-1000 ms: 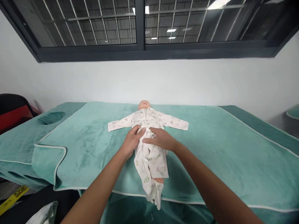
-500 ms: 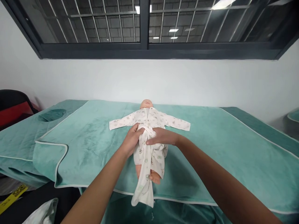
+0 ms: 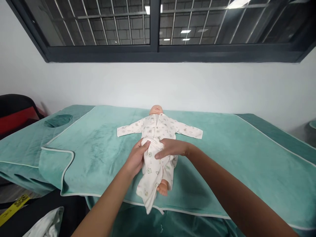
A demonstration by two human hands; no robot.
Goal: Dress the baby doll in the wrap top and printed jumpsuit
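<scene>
A baby doll [image 3: 156, 110] lies on its back on a teal blanket [image 3: 98, 144], dressed in a white printed romper [image 3: 158, 126] with both sleeves spread out sideways. My left hand [image 3: 137, 156] pinches the romper cloth at the doll's waist, thumb on top. My right hand [image 3: 171, 148] lies across the waist from the right, fingers closed on the same bunched cloth. One bare doll foot [image 3: 162, 188] sticks out below, and an empty romper leg [image 3: 147, 194] hangs toward the blanket's front edge.
The blanket covers a padded teal table [image 3: 276, 138] with a face hole [image 3: 58, 120] at the left. A black and red chair [image 3: 14, 115] stands far left. White cloth [image 3: 44, 225] and a yellow tag [image 3: 13, 207] lie low at the left. A window is above the wall.
The romper's lower part has been drawn up the doll's body, and the hanging leg has shortened and shifted left. One bare foot is now exposed. Both hands stay at the waist.
</scene>
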